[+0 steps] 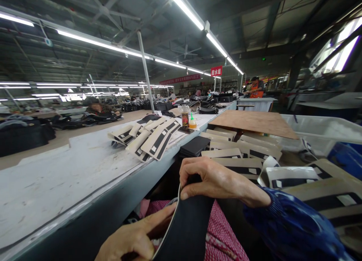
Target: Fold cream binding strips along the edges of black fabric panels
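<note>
Where right hand (pixel 212 178) pinches: black panel (pixel 189 227), cut off bottom centre.
Left hand (pixel 134 236): fingertips hidden, I can't tell grip.

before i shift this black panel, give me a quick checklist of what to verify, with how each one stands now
1. Right hand gripping the black panel at its upper edge: ok, thumb on the dark face.
2. Left hand supporting the panel: cannot tell, its fingertips are partly hidden behind the pale edge.
3. Panel's far face clean: cannot tell, it is turned mostly out of sight.
4. Squeeze bottle upright on the white table: ok.
5. Pile of panels on the table apart from both hands: ok.
6. That pile neatly squared: not ok, its panels overlap at differing angles.
</note>
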### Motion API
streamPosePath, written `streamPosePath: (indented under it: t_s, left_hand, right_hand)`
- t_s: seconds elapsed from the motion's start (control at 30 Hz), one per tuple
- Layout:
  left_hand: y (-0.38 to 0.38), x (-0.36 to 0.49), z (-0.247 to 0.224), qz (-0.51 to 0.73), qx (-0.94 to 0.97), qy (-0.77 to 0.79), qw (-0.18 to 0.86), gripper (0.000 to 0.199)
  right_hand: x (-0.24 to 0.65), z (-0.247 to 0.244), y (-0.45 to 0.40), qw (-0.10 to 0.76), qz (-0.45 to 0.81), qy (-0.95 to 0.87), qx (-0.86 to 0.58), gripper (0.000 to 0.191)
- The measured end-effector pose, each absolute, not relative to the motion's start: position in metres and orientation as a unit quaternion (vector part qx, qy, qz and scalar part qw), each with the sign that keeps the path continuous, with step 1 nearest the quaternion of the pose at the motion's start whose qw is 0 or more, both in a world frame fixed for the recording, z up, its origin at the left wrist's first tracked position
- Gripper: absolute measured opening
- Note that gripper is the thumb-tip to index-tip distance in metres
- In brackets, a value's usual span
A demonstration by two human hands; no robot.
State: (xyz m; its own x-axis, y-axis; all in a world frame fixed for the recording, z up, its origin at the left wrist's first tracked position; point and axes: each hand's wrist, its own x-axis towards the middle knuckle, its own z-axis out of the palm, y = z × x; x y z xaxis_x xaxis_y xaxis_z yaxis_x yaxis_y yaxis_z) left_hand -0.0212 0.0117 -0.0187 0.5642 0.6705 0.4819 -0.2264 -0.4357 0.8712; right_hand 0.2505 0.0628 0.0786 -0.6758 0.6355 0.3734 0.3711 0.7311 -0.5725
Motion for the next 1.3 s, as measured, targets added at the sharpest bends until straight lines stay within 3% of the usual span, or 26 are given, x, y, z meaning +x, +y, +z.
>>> streamPosePath:
  t_s: [0.27, 0.4, 0.6, 0.7, 0.9, 1.3]
  left_hand:
    - [0.015, -0.036, -0.036, 0.441, 0.709, 0.182, 0.519, 0.033]
    - [0.014, -0.039, -0.040, 0.437, 0.716, 0.188, 0.511, 0.032]
    - [0.012, -0.026, -0.021, 0.433, 0.673, 0.154, 0.579, 0.020]
    - [0.017, -0.022, -0.009, 0.424, 0.659, 0.197, 0.589, 0.013]
    - [0.037, -0.022, 0.002, 0.363, 0.767, 0.350, 0.397, 0.024]
    - [0.039, 0.021, -0.003, 0.379, 0.741, 0.443, 0.333, 0.034]
  right_hand:
    - [0.244, 0.082, 0.053, 0.311, 0.205, -0.869, -0.327, 0.026]
    - [0.245, 0.084, 0.053, 0.291, 0.216, -0.880, -0.307, 0.056]
    - [0.250, 0.089, 0.053, 0.243, 0.157, -0.923, -0.255, 0.007]
    - [0.250, 0.091, 0.053, 0.246, 0.123, -0.918, -0.285, 0.008]
    - [0.247, 0.095, 0.056, 0.188, 0.057, -0.904, -0.380, 0.008]
    - [0.239, 0.084, 0.067, 0.173, 0.009, -0.898, -0.406, 0.008]
